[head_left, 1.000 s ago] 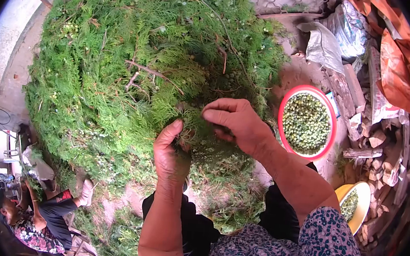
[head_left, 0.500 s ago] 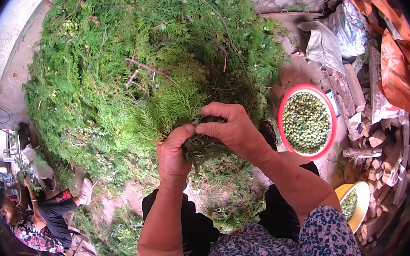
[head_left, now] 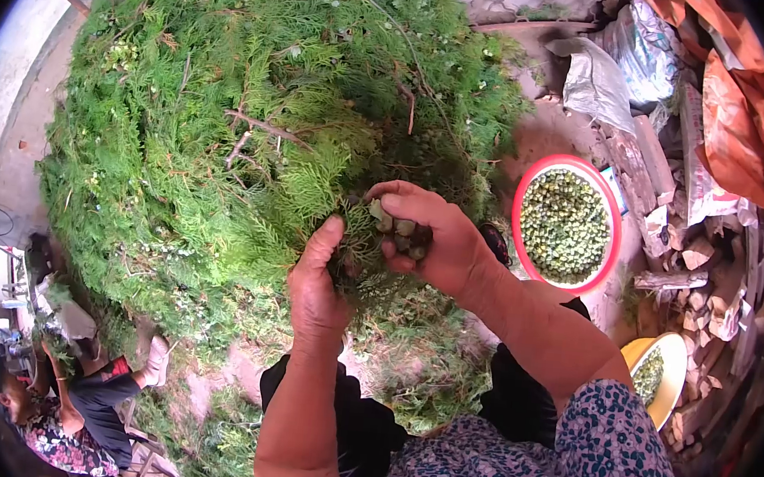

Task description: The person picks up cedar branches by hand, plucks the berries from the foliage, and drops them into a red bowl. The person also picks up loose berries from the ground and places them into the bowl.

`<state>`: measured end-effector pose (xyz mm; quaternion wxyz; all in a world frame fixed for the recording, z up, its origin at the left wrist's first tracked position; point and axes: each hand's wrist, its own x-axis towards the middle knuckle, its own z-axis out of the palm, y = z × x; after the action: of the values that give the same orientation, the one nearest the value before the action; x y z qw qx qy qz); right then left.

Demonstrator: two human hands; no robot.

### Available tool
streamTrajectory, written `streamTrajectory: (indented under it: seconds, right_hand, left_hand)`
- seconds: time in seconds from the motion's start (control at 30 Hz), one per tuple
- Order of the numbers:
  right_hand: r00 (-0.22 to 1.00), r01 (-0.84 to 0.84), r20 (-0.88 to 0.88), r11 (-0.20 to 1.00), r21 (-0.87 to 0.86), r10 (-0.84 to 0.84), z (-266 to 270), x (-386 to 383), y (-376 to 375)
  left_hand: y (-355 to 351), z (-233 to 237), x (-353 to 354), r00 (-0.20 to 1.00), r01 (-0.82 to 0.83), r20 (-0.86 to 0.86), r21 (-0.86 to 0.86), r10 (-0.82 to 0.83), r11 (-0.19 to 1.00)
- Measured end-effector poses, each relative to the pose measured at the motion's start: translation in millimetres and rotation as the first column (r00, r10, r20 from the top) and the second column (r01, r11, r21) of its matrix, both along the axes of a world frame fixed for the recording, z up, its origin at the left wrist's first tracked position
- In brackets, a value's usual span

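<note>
A green leafy sprig (head_left: 309, 185) is gripped in my left hand (head_left: 317, 292), with the thumb pressed on its stems. Beside it, my right hand (head_left: 441, 244) is curled around several small round green-brown cones (head_left: 401, 231), which show between the thumb and fingers. Both hands are close together over a large heap of green branches (head_left: 160, 153). Right of my right hand stands a red-rimmed basin (head_left: 519, 229) full of small green cones (head_left: 567, 224).
A yellow basin (head_left: 677, 377) with more cones is at lower right. Firewood (head_left: 703, 297), a pale sack (head_left: 595, 84) and an orange sheet (head_left: 747, 126) line the right side. Another person (head_left: 75, 420) sits at lower left, holding greenery.
My right hand has turned and opened somewhat, so the cones in it now show. My left thumb and right fingers have moved slightly apart.
</note>
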<state>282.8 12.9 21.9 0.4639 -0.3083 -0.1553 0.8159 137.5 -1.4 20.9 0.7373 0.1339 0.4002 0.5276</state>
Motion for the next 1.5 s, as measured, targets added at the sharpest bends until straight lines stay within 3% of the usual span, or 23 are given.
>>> streamTrajectory:
  seconds: [0.07,0.17,0.27,0.3,0.4,0.53,0.57,0.7,0.77,0.83,0.9,0.97,1.07,1.1,1.13,1.17,1.27,1.33,1.37,1.4,1.43,1.47,1.5]
  right_hand:
    - [0.997,0.016,-0.071,1.000,-0.010,-0.016,-0.2,3.0,-0.7]
    - [0.989,0.058,-0.130,0.997,-0.051,-0.064,-5.7,10.6,1.3]
    - [1.000,0.022,-0.019,1.000,-0.015,-0.022,-11.1,18.6,2.7]
    - [1.000,0.024,-0.018,1.000,-0.015,-0.024,-12.2,18.4,1.6]
    - [0.999,-0.034,-0.001,0.999,-0.006,0.034,-13.8,16.6,-0.8]
    - [0.994,0.094,-0.051,0.993,-0.077,-0.098,-11.3,23.5,1.4]
    - [0.987,0.147,-0.044,0.984,-0.101,-0.152,-11.1,27.0,2.5]
    - [0.981,0.168,-0.067,0.973,-0.160,-0.180,-14.1,47.4,7.7]
    - [0.942,0.328,0.129,0.933,-0.147,-0.311,-20.5,64.5,10.5]
    - [0.874,0.466,0.269,0.855,-0.229,-0.404,-42.4,100.9,20.3]
    - [0.769,0.634,0.297,0.734,-0.244,-0.566,-73.6,146.3,24.2]
    - [0.707,0.706,0.361,0.640,-0.305,-0.608,-98.2,203.0,21.2]
    - [0.385,0.919,0.541,0.256,-0.300,-0.748,-114.5,256.6,6.4]
    - [0.395,0.915,0.539,0.265,-0.305,-0.744,-118.0,264.4,-2.8]
    - [0.294,0.823,0.885,0.567,-0.042,-0.361,-122.2,271.3,-17.4]
    - [0.229,0.788,0.925,0.615,0.007,-0.304,-133.2,287.6,-22.2]
    - [0.247,0.949,0.771,0.309,-0.069,-0.587,-165.1,321.9,-17.0]
    - [0.320,0.911,0.733,0.408,-0.063,-0.601,-163.1,308.8,-6.1]
    - [0.394,0.856,0.702,0.514,-0.045,-0.594,-159.4,293.4,-0.5]
    - [0.554,0.691,0.612,0.722,0.039,-0.564,-128.5,252.0,-1.5]
    - [0.618,0.491,0.661,0.866,0.097,-0.425,-100.0,211.0,5.1]
    - [0.612,0.290,0.705,0.931,0.222,-0.359,-83.8,174.2,10.2]
    - [0.607,0.213,0.732,0.951,0.223,-0.308,-63.9,132.9,7.9]
  left_hand:
    - [0.0,4.4,4.4,0.995,-0.014,-0.098,0.007,0.014,1.000]
    - [7.7,-16.2,-6.1,0.996,-0.056,-0.066,0.041,0.058,0.998]
    - [8.4,-18.4,-6.8,0.996,-0.002,-0.092,0.007,0.003,1.000]
    - [4.0,2.4,11.6,0.995,0.001,-0.101,-0.053,-0.006,0.999]
    - [2.6,-10.7,11.9,0.995,-0.010,-0.103,-0.082,0.001,0.997]
    - [12.0,-6.9,5.8,0.994,-0.098,-0.061,-0.057,0.094,0.994]
    - [13.6,-7.0,5.7,0.986,-0.119,-0.128,-0.091,0.107,0.989]
    - [15.2,-10.1,-1.2,0.982,-0.144,-0.128,-0.050,0.137,0.988]
    - [16.6,-11.3,-4.8,0.989,-0.131,-0.077,-0.019,0.129,0.991]
    - [22.0,-15.0,-16.9,0.993,-0.117,0.034,0.037,0.116,0.992]
    - [24.9,-14.4,-25.2,0.987,-0.152,0.065,0.047,0.148,0.987]
    - [26.9,-15.8,-35.2,0.980,-0.184,0.094,0.073,0.177,0.980]
    - [28.7,-9.8,-42.9,0.956,-0.269,0.124,0.019,0.265,0.963]
    - [30.1,-14.6,-49.6,0.955,-0.267,0.147,0.054,0.257,0.962]
    - [29.3,-13.5,-53.2,0.954,-0.274,0.144,0.056,0.264,0.960]
    - [29.4,-12.0,-55.2,0.950,-0.284,0.155,0.063,0.271,0.957]
    - [31.3,-20.4,-70.8,0.934,-0.300,0.232,0.099,0.271,0.949]
    - [28.0,-16.5,-72.2,0.934,-0.246,0.304,0.173,0.186,0.954]
    - [25.1,-11.1,-67.4,0.949,-0.263,0.223,0.166,0.223,0.950]
    - [24.4,-13.2,-67.5,0.949,-0.262,0.224,0.168,0.222,0.950]
    - [23.9,-17.6,-68.5,0.959,-0.227,0.221,0.213,0.180,0.950]
    - [23.9,-19.4,-68.7,0.967,-0.192,0.214,0.257,0.138,0.947]
    - [21.6,-11.8,-62.7,0.972,-0.203,0.159,0.196,0.173,0.959]
